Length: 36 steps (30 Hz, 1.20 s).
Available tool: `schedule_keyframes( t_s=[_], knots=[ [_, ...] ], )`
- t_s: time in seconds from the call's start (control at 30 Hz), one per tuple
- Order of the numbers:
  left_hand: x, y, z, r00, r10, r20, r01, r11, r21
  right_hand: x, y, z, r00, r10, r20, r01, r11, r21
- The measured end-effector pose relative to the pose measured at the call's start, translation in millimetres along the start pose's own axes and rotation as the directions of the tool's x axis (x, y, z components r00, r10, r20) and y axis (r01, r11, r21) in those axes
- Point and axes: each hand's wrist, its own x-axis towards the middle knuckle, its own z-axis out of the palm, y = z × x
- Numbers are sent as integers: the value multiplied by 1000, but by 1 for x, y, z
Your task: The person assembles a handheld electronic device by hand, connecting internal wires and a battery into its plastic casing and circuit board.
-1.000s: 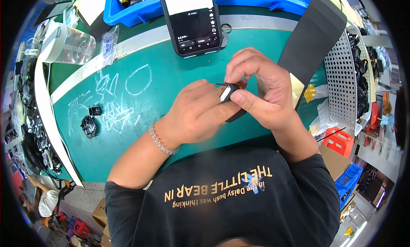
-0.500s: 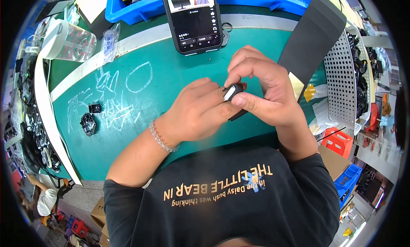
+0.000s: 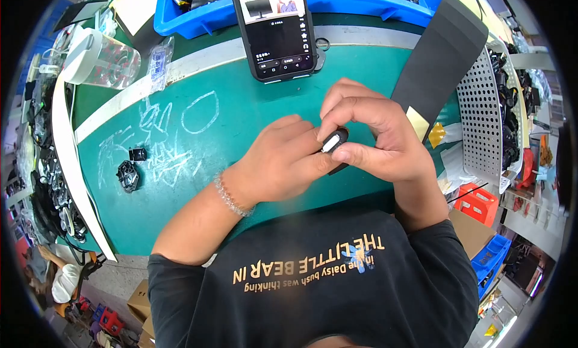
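Note:
Both my hands meet over the green table, on a small black oval part with a white strip [image 3: 333, 142]. My right hand [image 3: 385, 137] pinches it between thumb and forefinger. My left hand [image 3: 283, 158] is closed around its other side, its fingers pressed together toward the right hand; a clear beaded bracelet [image 3: 227, 196] circles that wrist. A dark flat piece shows just under the fingers, mostly hidden. Off to the left, two loose black plastic parts lie on the table: a small boxy one [image 3: 137, 153] and a rounder one [image 3: 127, 176].
A phone [image 3: 276, 38] on a stand is propped at the far edge, before a blue bin [image 3: 361, 8]. On the right are a long black sheet [image 3: 442, 59] and a perforated metal basket [image 3: 481, 110]. A clear bottle [image 3: 108, 59] lies at the far left.
The white-striped part has shifted slightly toward me and to the right, with both hands still on it. The view has moved a little, while the loose parts stay put.

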Motion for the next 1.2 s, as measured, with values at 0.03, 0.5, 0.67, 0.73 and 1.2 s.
schedule_keyframes(
  t_s=[0.03, 0.5, 0.67, 0.73, 1.2],
  knots=[
    [0, 0, 0, 1000, -1, 15, 1, 1000, -12, 0, 0, -1, 1000, -7, 13, 7, 1000, 0],
    [2, -1, -4, 712, -698, -78, 599, 661, -451, 1, 21, 5, 933, 83, -350, -126, 987, -100],
    [-2, -14, -7, 669, -743, -14, 679, 618, -396, 8, 19, 1, 947, 178, -266, -265, 903, -339],
    [1, -10, -10, 622, -783, 1, 734, 583, -350, 8, 23, 1, 974, 142, -175, -205, 883, -423],
    [8, -9, -15, 631, -683, 368, 691, 280, -667, 3, 39, 25, 871, -240, -428, 33, 899, -436]
  ],
)
